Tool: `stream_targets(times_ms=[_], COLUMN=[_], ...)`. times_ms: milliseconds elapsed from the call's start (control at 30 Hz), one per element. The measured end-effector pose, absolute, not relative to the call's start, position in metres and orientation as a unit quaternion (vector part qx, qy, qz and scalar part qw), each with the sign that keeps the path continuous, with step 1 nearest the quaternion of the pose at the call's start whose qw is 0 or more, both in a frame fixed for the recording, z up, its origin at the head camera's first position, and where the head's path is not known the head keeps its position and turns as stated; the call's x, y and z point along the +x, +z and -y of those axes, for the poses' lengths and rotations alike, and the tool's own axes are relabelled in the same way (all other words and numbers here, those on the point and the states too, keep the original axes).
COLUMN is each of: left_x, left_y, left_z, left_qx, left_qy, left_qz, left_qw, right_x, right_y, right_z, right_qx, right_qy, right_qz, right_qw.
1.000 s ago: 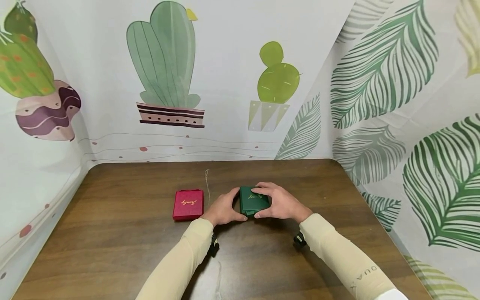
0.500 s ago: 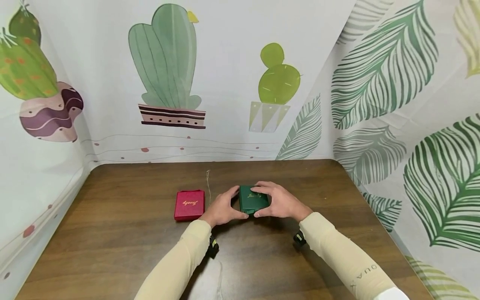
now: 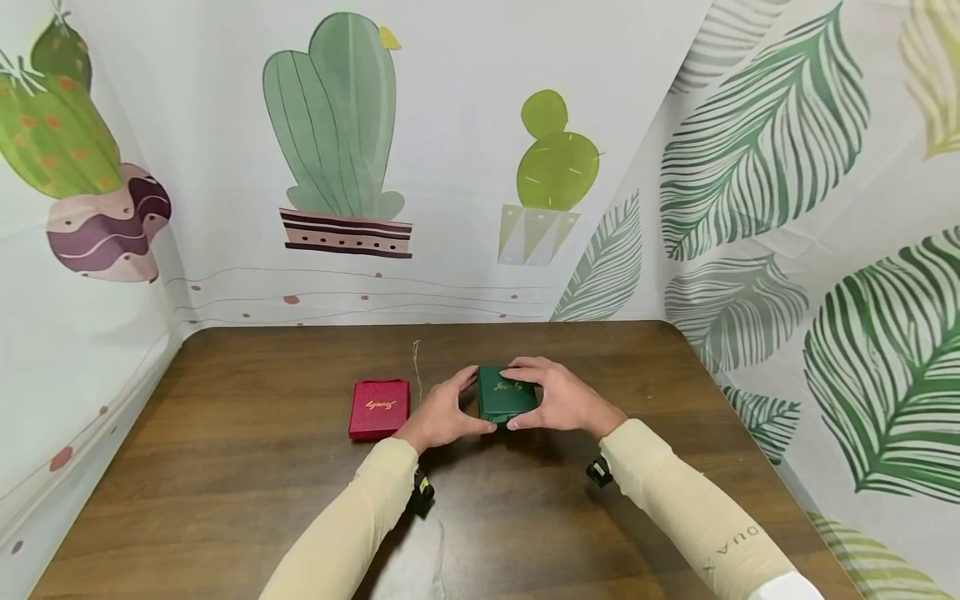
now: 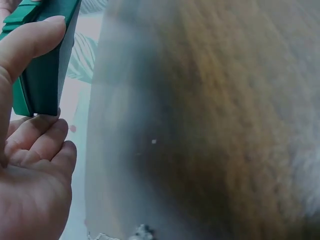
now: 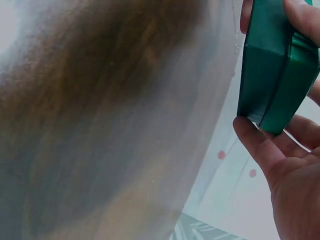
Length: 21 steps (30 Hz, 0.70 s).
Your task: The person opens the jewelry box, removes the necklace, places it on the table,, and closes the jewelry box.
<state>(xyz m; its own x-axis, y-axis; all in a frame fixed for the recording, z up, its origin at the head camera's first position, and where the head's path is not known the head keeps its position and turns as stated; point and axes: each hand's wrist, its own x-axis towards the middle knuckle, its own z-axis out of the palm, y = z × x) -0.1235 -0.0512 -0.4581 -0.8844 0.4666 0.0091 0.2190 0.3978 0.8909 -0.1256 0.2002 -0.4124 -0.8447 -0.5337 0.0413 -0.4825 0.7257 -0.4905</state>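
In the head view a green jewelry box (image 3: 506,393) with gold lettering is held between both hands, right of the table's middle. My left hand (image 3: 444,412) grips its left side, thumb on the near edge and fingers at the far edge. From the right, my right hand (image 3: 562,398) grips it the same way, a finger lying over the lid. Both wrist views show the box (image 5: 275,65) raised off the table, its lid and base together. A red jewelry box (image 3: 379,409) with similar lettering lies on the table beyond my left wrist.
A thin chain necklace (image 3: 417,365) lies on the brown wooden table (image 3: 247,467), between the red box and the left hand. A small pendant (image 4: 144,232) shows at the left wrist view's bottom edge. A printed cloth (image 3: 457,167) hangs behind the table.
Both hands have shifted slightly upward in the head view with the green box between them. Their grip looks the same, and the red box stays in place.
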Motion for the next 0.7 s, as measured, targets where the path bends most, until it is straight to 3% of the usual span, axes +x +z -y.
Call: stream_targets(times_ms=[700], left_x=[-0.115], left_y=[-0.425], left_z=[0.056], left_qx=[0.212], left_qy=[0.533], left_qz=[-0.812], left_qw=[0.113], right_x=[-0.12], right_y=[-0.377], right_z=[-0.195], right_qx=[-0.284], right_qy=[-0.262], right_qz=[-0.922], right_qw=[0.025])
